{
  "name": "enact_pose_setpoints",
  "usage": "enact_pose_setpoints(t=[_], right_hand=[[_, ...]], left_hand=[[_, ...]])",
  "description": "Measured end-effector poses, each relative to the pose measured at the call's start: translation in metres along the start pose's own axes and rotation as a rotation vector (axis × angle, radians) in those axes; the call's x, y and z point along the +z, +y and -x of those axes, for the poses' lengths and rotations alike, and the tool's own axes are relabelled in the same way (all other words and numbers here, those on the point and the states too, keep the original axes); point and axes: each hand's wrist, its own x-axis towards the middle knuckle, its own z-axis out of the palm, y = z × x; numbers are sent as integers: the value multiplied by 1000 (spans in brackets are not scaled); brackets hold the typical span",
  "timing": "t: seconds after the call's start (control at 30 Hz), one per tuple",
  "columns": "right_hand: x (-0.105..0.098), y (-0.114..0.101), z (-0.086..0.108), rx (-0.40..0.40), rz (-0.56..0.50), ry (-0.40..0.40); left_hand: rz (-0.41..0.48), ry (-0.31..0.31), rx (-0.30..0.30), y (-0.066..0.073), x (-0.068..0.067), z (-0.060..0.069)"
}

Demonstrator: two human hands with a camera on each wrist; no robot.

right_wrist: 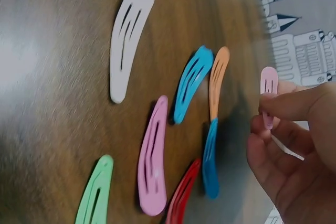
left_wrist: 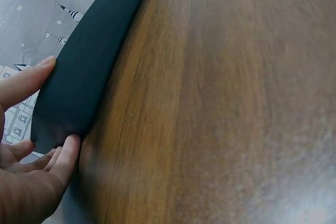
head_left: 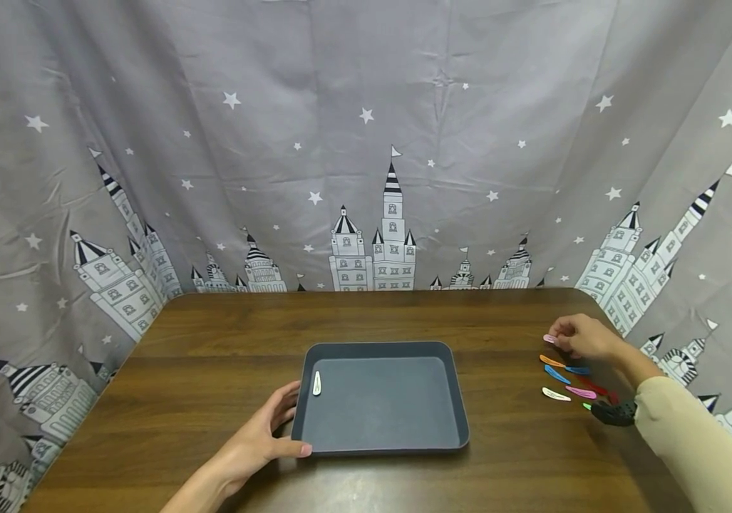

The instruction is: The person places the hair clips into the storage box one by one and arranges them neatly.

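Observation:
My right hand (head_left: 586, 337) pinches a small pink hair clip (head_left: 550, 339) above the table's right side; the right wrist view shows this clip (right_wrist: 269, 85) between thumb and fingers of the hand (right_wrist: 299, 129). Below it lie hair clips: white (right_wrist: 131, 40), pink (right_wrist: 153, 161), green (right_wrist: 97, 195), red (right_wrist: 184, 195), orange (right_wrist: 218, 77) and two blue. My left hand (head_left: 253, 442) grips the left side of a dark grey tray (head_left: 381, 450), thumb at its near left corner. In the left wrist view the hand (left_wrist: 37, 177) holds the tray's wall (left_wrist: 79, 72). One white clip (head_left: 317, 383) lies inside the tray.
The brown wooden table (head_left: 212, 356) carries everything. A grey curtain (head_left: 276, 142) with castles and stars hangs behind it and at both sides. A black band (head_left: 614, 413) is at the right wrist, above the clips' near side.

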Motion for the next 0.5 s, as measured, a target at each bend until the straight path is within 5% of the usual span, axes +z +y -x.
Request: enact_pose_setpoints(t=[0.5], right_hand=[[7, -46, -20, -90, -13, 21]], left_hand=[[10, -5, -2, 0, 0, 1]])
